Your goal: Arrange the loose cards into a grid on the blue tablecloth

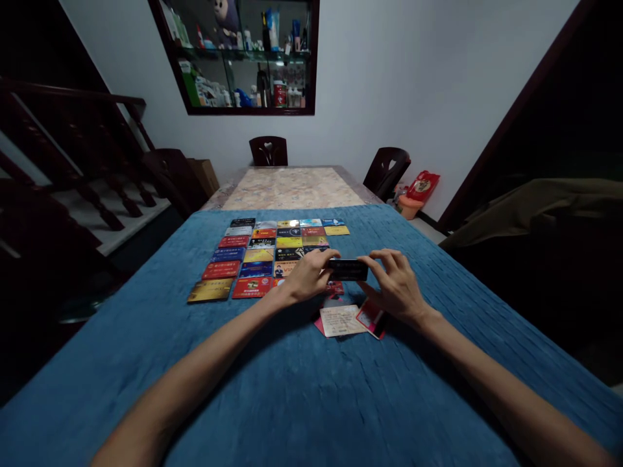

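Note:
Between both hands I hold a black card (348, 270), tilted up above the table. My left hand (307, 275) pinches its left end, and my right hand (398, 284) grips its right end between thumb and fingers. Just below lies a loose pile of cards: a cream card (342, 321) with small print and a red card (372, 316) partly under my right hand. To the left, many cards lie in rows and columns, among them a gold card (210, 290), a red card (252, 287) and a blue card (228, 253). My left hand hides part of the rows.
A blue cloth (302, 402) covers the near table; the far end shows a patterned tabletop (296, 185). Dark chairs (268, 151) stand around it. A stair railing (73, 155) is at left, and an orange bin (409, 206) with a red bag (424, 186) at right.

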{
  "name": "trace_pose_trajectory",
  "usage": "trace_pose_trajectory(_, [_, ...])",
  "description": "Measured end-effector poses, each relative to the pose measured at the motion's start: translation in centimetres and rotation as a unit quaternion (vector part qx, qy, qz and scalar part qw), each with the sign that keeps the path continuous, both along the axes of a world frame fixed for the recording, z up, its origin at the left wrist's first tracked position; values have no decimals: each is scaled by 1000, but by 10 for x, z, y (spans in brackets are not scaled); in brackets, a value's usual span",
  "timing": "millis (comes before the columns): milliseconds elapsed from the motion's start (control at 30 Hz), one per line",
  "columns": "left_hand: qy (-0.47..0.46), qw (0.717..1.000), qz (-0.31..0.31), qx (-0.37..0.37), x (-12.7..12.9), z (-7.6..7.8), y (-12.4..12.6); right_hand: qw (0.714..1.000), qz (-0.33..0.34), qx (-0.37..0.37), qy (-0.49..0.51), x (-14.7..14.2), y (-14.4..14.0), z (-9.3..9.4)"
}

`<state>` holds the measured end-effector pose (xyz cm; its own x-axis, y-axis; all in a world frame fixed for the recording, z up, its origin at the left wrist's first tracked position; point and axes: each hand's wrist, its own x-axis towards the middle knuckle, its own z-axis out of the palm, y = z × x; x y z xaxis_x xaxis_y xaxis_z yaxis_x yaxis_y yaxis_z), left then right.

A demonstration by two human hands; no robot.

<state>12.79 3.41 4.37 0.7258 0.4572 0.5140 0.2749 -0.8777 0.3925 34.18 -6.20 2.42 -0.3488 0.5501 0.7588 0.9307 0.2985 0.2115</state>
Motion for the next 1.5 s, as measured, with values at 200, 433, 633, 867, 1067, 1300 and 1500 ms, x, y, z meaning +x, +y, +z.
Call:
trace_pose_trajectory(200, [3,1000,5,26,-19,1,6,999,27,-14,-25,-11,12,13])
trace_pose_trajectory(433, [12,997,17,79,-47,6,9,997,64,-43,-27,-26,32,20])
trace_pose_trajectory(633, [65,990,35,118,-73,16,14,991,115,-62,-8,-43,54,23])
trace_pose_trajectory(867, [140,979,80,124,-100,28,32,975,187,-117,12,-65,88,31])
trace_pose_trajectory(1067, [110,985,77,106,-125,28,57,963,214,-162,7,-83,124,35])
trace_pose_trajectory(1300, [132,981,117,79,-150,31,94,952,222,-209,-6,-107,169,43])
trace_pose_trajectory(1500, [154,973,160,68,-168,31,130,950,214,-228,-11,-132,212,48])
